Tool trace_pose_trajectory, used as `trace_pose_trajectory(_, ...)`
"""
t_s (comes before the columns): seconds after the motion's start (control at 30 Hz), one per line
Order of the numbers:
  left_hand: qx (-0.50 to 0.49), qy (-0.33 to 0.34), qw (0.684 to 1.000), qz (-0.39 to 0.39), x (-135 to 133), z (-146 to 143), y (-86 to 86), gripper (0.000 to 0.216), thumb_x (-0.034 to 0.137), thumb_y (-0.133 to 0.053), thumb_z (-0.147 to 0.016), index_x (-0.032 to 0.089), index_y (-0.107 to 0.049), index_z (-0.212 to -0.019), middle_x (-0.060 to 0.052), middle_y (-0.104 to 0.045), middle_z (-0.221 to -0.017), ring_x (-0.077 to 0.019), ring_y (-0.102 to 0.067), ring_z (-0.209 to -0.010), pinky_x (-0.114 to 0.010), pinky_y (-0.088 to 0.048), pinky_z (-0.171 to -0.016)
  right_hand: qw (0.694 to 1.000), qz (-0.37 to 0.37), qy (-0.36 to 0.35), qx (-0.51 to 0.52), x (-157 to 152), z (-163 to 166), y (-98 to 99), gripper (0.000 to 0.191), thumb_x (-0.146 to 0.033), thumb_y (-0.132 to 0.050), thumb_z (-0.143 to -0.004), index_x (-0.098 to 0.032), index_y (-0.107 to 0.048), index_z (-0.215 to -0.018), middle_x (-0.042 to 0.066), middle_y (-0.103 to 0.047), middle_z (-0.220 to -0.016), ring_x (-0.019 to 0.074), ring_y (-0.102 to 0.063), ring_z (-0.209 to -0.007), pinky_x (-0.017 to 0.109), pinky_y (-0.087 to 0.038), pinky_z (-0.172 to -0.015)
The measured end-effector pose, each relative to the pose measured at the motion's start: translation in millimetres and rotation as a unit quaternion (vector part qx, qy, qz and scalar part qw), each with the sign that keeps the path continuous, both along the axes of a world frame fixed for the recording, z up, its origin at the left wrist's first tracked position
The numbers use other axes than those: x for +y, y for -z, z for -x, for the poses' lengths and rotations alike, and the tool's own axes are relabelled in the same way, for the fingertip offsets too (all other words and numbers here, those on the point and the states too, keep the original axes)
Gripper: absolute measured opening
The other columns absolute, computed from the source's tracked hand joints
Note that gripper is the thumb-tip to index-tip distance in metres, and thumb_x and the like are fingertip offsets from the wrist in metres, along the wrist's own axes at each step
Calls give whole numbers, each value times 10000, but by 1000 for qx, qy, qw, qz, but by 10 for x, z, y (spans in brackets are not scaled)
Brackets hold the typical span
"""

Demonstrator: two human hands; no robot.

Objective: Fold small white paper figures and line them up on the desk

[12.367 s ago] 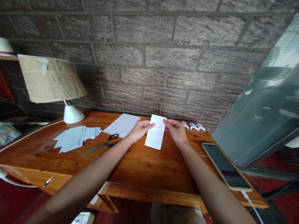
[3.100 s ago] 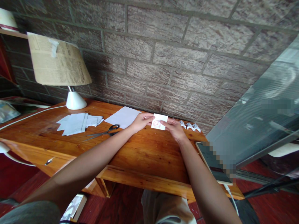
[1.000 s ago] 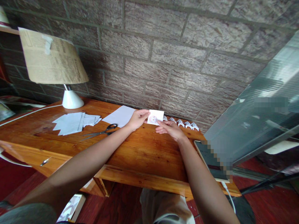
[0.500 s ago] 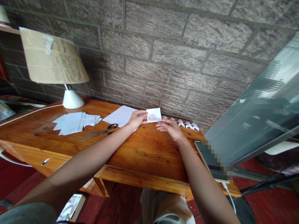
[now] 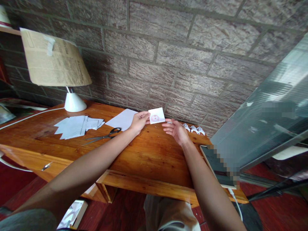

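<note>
My left hand [image 5: 141, 122] pinches the left edge of a small white square of paper [image 5: 159, 112] with a round red stamp on it, held up above the desk. Just right of the paper, my right hand [image 5: 176, 131] is open, palm turned inward, its fingers spread and a fingertip close to the paper's lower right corner. Whether that fingertip touches the paper I cannot tell. Behind and beside the right hand stands a row of small folded white paper pieces [image 5: 193, 129], some hidden by the fingers. A blank white sheet [image 5: 121, 119] lies behind my left wrist.
Black-handled scissors [image 5: 106, 136] lie left of my left forearm, near a pile of cut paper [image 5: 74, 126]. A lamp [image 5: 75, 102] with a newsprint shade stands back left. At the right edge of the wooden desk [image 5: 154, 157] lies a tablet-like device [image 5: 213, 160] with a white cable.
The stamped paper has shifted slightly up and left with my left hand and tilted a little. My right hand's fingers have spread and moved slightly right of it.
</note>
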State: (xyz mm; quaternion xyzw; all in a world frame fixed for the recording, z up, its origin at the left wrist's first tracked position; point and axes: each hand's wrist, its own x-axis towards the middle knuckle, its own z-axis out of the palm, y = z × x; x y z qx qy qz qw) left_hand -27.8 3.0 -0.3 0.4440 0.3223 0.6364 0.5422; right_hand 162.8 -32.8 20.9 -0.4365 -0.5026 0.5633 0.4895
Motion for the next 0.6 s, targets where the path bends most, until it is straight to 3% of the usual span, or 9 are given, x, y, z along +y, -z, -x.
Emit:
trace_pose_trajectory(0.2,33,22,999,-35,-19,-20,7,474,513,-757,-624,126,-660,-880,-62,-728,-780,-225,-695,-791,-398,-565,-771,999,9,7,-30,-1,-5,37,136,-300,-696,-784,-184,-702,-855,52,-750,-889,97,-672,-667,178,-508,-616)
trace_pose_trajectory(0.6,48,14,998,-41,-24,-11,0,515,565,-766,-576,143,-670,-854,-58,-733,-781,-222,-690,-761,-373,-564,-736,994,-24,26,-102,30,-23,73,183,-345,-739,-728,-167,-700,-747,47,-731,-766,86,-639,-618,172,-495,-578)
